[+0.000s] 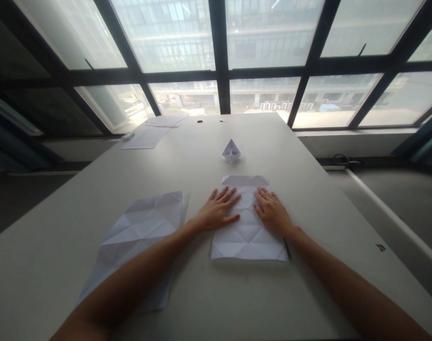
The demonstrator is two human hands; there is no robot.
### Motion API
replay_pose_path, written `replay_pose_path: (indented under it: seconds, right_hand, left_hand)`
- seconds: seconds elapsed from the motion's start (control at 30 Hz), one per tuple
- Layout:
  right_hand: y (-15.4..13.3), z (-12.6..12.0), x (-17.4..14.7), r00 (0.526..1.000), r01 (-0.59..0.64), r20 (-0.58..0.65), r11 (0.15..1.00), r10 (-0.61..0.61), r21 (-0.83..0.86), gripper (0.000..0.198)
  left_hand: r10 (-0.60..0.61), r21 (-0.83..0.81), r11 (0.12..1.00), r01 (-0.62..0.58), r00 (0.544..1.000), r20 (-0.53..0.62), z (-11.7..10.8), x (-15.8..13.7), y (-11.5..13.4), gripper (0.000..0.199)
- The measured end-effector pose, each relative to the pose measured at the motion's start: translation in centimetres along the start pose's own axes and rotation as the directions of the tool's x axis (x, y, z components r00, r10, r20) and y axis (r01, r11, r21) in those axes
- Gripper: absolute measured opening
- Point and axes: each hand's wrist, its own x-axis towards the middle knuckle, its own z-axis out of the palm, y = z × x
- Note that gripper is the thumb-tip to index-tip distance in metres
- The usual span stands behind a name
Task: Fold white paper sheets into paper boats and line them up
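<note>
In front of me a creased sheet of white paper [249,241] lies flat on the table, marked with crossing fold lines. On its left half rests my left hand [221,208], palm down with the fingers spread. My right hand [272,211] lies flat on the right side, its fingers stretched out. Both hands press on the paper without gripping it. To the left, partly under my left forearm, is a second, larger creased sheet [141,227]. Beyond the hands stands a small folded paper boat [231,152] with a pointed peak.
The long white table [308,293] reaches to a wall of dark-framed windows [221,57]. Several flat sheets [148,137] lie at its far left. Two small dark holes [200,121] show near the far edge. A cable [344,160] lies by the wall at right.
</note>
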Motion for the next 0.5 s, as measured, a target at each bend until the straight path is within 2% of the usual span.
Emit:
replay_pose_path:
  seconds: [0.5]
  right_hand:
    - [-0.2,0.09,0.12,1.0,0.005,-0.031,1.0,-0.005,0.001,0.051]
  left_hand:
    - [0.0,0.027,1.0,-0.001,1.0,0.018,0.13,0.11,-0.39,0.073]
